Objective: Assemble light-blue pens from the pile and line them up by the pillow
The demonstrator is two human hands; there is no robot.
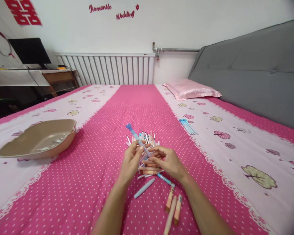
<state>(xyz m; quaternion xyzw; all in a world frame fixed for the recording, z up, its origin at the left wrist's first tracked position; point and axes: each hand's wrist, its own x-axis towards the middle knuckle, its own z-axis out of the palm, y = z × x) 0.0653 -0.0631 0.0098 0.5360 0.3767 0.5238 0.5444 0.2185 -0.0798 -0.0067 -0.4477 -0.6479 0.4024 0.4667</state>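
Observation:
Over the middle of the pink dotted bedsheet (88,182), both my hands meet above a heap of pen parts (147,166). My left hand (131,160) and my right hand (167,160) pinch the same blue pen (137,136), which slants up and to the left with its cap end free. Loose blue and orange pen barrels (172,204) lie on the sheet just in front of my wrists. The heap under my fingers is partly hidden.
A beige scalloped tray (39,138) sits on the left of the bed. A small bundle of blue pens (188,126) lies to the right. A pink pillow (191,88) and a grey headboard (254,81) are at the right, a white radiator (107,69) behind.

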